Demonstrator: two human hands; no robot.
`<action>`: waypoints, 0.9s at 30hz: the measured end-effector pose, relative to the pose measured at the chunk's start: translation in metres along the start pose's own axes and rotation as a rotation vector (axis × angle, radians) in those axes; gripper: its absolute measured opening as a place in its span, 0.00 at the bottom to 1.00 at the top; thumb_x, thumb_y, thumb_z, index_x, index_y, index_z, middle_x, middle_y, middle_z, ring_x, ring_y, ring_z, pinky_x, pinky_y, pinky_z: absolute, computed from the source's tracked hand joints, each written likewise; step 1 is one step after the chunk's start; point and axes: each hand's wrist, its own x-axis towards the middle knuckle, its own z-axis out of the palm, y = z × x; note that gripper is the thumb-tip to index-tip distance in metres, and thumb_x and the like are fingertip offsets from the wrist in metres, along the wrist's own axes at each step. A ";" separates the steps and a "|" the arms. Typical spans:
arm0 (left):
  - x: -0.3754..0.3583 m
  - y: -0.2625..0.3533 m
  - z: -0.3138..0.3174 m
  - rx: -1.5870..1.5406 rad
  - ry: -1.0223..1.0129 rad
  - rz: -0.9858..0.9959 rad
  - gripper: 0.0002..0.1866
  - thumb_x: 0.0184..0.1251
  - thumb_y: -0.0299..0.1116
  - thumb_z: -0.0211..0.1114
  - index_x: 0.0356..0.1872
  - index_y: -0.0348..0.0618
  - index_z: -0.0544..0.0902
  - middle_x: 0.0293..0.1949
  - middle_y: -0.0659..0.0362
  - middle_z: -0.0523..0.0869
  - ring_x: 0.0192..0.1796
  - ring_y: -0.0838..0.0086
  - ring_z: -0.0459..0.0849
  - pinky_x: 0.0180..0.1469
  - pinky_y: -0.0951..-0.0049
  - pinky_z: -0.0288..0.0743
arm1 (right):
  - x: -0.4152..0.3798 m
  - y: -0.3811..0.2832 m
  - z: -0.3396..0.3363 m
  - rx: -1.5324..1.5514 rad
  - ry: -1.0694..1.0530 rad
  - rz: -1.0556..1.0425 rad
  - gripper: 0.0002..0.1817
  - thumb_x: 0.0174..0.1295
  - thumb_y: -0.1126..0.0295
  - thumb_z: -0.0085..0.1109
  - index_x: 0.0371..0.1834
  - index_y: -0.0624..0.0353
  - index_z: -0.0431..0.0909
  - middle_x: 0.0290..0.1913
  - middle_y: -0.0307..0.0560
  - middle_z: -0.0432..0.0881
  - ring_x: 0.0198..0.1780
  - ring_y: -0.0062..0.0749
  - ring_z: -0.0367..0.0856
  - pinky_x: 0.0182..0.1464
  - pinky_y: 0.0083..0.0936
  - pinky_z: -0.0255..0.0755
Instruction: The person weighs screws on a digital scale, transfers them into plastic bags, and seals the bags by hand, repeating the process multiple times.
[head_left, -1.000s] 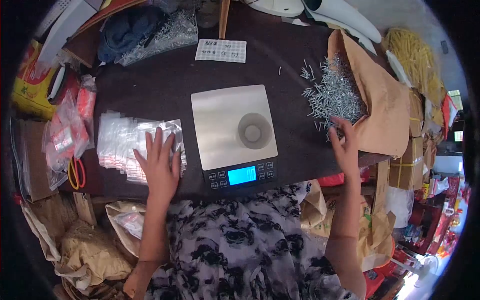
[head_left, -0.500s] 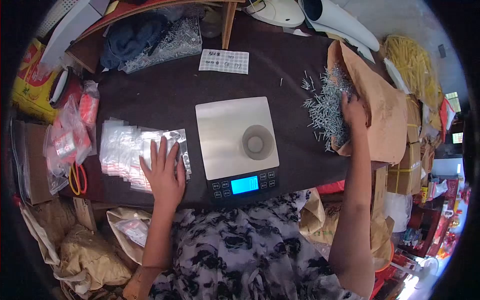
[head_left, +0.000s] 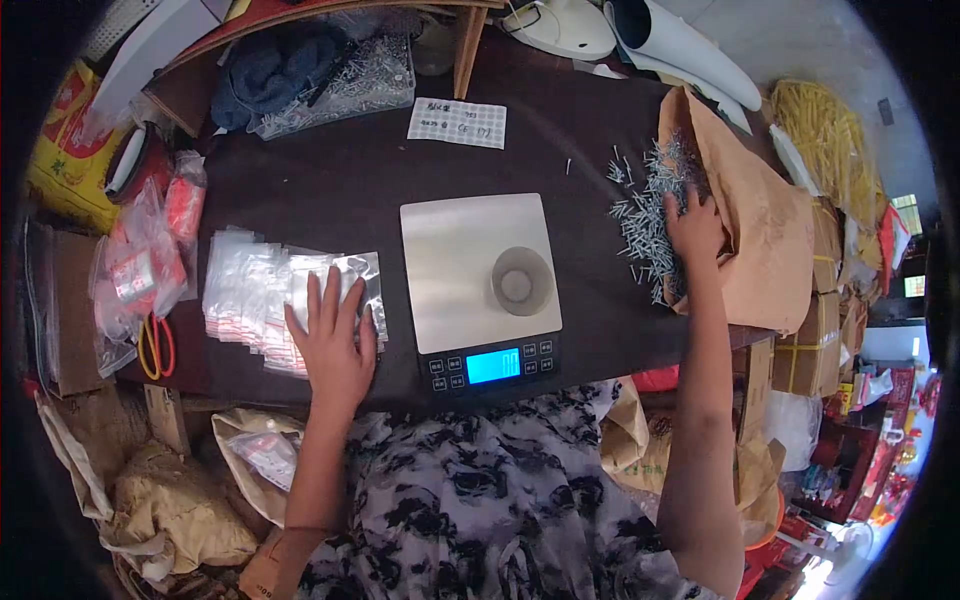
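Observation:
My left hand [head_left: 335, 345] lies with spread fingers on the right end of a row of overlapping clear plastic bags [head_left: 245, 300]. At the right, my right hand [head_left: 697, 232] rests on a pile of small metal screws [head_left: 648, 220], its fingers apart; whatever lies under its fingertips is hidden. The screws spill from the mouth of a brown paper bag [head_left: 765, 230]. Between my hands stands a digital scale [head_left: 450, 270] with a lit blue display. A small round grey cup [head_left: 521, 281] sits on its plate.
Beyond the scale lies a dotted sheet with handwriting [head_left: 457, 122]. A clear box of screws [head_left: 370, 90] with dark cloth is at the back left. Red packets [head_left: 140, 270] and orange-handled scissors [head_left: 157, 347] lie left. Cartons [head_left: 808, 345] stand at the right.
My right hand has drawn back slightly left from the paper bag's mouth, with its fingers more spread. My left hand stays on the bags. The whole view has shifted slightly.

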 end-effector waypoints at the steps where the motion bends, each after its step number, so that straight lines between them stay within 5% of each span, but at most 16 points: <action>1: 0.000 0.000 0.000 -0.005 0.002 -0.001 0.21 0.64 0.32 0.59 0.60 0.48 0.76 0.70 0.53 0.67 0.75 0.54 0.56 0.70 0.37 0.39 | 0.000 -0.001 -0.002 -0.015 -0.012 -0.001 0.32 0.63 0.40 0.47 0.63 0.50 0.71 0.57 0.61 0.72 0.60 0.58 0.72 0.55 0.55 0.69; 27: 0.001 0.003 0.001 0.006 -0.013 -0.024 0.21 0.66 0.31 0.57 0.60 0.48 0.76 0.71 0.55 0.66 0.76 0.56 0.55 0.72 0.41 0.36 | -0.033 -0.022 -0.025 -0.130 0.064 -0.121 0.26 0.58 0.46 0.59 0.54 0.51 0.74 0.54 0.52 0.72 0.56 0.52 0.71 0.47 0.55 0.71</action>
